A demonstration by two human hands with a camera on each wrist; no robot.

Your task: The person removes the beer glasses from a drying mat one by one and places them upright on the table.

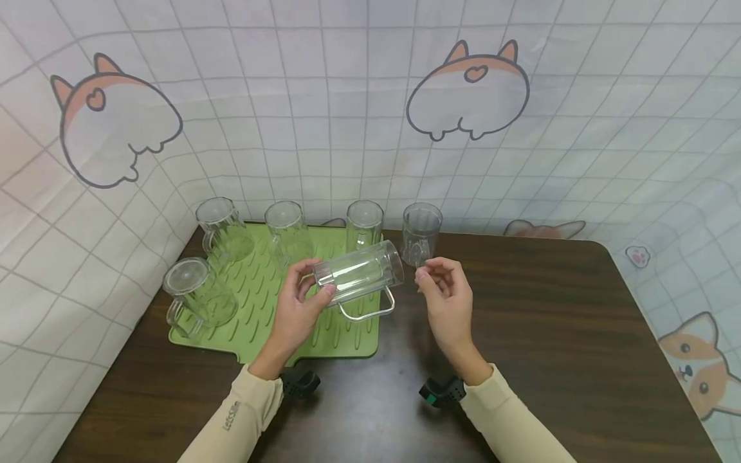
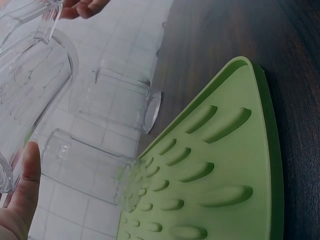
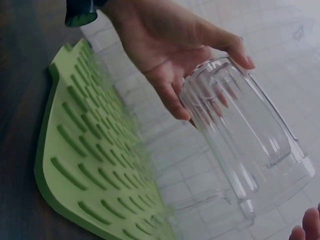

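Note:
A clear glass mug (image 1: 361, 273) is held in the air on its side, its mouth towards the right and its handle (image 1: 370, 315) hanging below. My left hand (image 1: 298, 308) grips it round the base, thumb in front; the right wrist view also shows this hand (image 3: 165, 50) at the base. Just right of the mug's rim is my right hand (image 1: 448, 299), apart from it, with fingers loosely bent and nothing held. Behind that hand, another clear glass (image 1: 421, 235) stands on the wood beside the green drying mat (image 1: 341, 344).
Several clear glass mugs stand on the mat: one at the back left (image 1: 222, 231), one at the front left (image 1: 202, 296), one at the back middle (image 1: 289, 235) and one at the back right (image 1: 365, 222). A patterned cloth (image 1: 347, 83) hangs behind the dark wooden table (image 1: 556, 341).

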